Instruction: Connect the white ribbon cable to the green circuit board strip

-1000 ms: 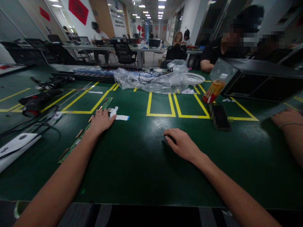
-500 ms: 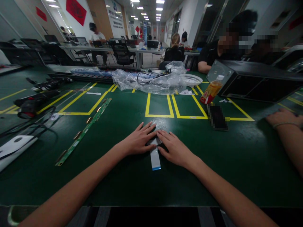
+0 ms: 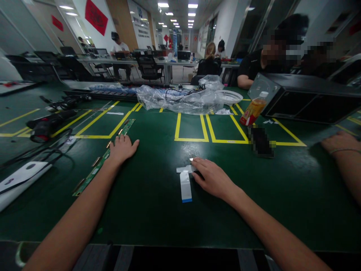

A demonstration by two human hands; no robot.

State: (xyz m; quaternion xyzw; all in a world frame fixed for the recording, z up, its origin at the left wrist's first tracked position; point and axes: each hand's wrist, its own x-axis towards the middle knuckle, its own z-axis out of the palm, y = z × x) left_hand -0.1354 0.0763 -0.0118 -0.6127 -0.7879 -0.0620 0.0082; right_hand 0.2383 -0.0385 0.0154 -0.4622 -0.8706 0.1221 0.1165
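A flat white ribbon cable (image 3: 185, 188) with a blue end lies folded on the green table, one arm pointing toward me and another running sideways. My right hand (image 3: 211, 177) rests over the right part of its fold, fingers stretched out and low to the table. A small shiny bit shows at those fingertips. To the left, my left hand (image 3: 121, 149) lies across the upper part of a long, narrow green circuit board (image 3: 91, 175), thumb held apart from the fingers. Part of the board is hidden under that hand and forearm.
Yellow tape (image 3: 191, 140) marks boxes on the table. Farther back are clear plastic wrap (image 3: 180, 101), a white basket (image 3: 231, 96), a drink bottle (image 3: 254, 109), a phone (image 3: 261, 141) and a black case (image 3: 313, 98). Another person's hand (image 3: 340, 145) rests at right.
My left hand has left the ribbon cable and moved left onto the circuit board. My right hand has stayed by the cable, whose fold is now more exposed.
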